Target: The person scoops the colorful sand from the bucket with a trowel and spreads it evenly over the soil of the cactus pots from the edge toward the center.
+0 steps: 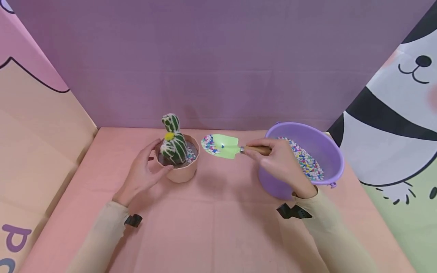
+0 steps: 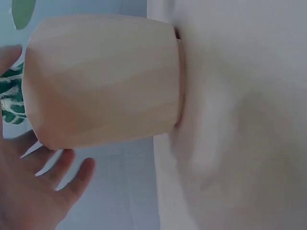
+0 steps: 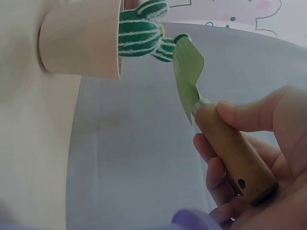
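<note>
My right hand (image 1: 281, 161) grips the wooden handle (image 3: 235, 153) of a small trowel with a pale green blade (image 1: 228, 147). Multicoloured beads (image 1: 209, 145) lie on the blade's tip, which is held level just right of the flowerpot. The flowerpot (image 1: 182, 174) is pale peach and stands upright. In it is a green-and-white knitted-looking cactus (image 1: 175, 149) with a yellow flower, grey filling and some beads at its right side. My left hand (image 1: 141, 174) is at the pot's left rim, thumb in front, its fingers (image 2: 79, 179) spread loosely beside the pot.
A purple bucket (image 1: 332, 159) with many coloured beads (image 1: 307, 159) in it stands at the right, beneath and behind my right hand. The pink tabletop (image 1: 191, 231) meets a purple backdrop (image 1: 218, 64). Printed panels rise at both sides, one showing a panda (image 1: 403, 129).
</note>
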Tool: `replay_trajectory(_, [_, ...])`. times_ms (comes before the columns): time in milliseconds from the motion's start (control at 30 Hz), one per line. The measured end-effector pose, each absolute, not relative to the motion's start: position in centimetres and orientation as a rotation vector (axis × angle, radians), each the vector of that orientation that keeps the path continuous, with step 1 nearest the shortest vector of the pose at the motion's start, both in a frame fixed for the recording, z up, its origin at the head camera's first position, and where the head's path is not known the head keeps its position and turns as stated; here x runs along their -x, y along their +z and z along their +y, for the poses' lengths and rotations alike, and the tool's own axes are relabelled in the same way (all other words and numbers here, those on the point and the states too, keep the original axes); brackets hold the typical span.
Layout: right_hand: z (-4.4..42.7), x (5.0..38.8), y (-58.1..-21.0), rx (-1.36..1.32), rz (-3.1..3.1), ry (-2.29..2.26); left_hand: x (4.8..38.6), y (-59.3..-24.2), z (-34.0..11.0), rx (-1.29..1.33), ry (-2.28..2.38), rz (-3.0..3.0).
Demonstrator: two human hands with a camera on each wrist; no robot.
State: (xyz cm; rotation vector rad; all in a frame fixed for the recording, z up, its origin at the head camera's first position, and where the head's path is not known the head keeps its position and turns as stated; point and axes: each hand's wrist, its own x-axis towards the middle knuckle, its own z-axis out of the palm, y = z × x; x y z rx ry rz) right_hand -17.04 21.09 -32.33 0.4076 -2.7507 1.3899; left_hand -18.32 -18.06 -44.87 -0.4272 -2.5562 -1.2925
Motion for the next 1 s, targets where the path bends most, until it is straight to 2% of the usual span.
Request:
replay_trajectory(267, [18.9, 17.9, -32.8, -0.389, -2.738, 1.420, 19.5, -44.3, -18.3, 0.516, -1.295, -2.634])
replay_trajectory(1000, [14.9, 19.1, -35.7, -0.401, -2.762, 1.253, 20.1, -45.2, -19.2, 0.565, -1.406, -2.581])
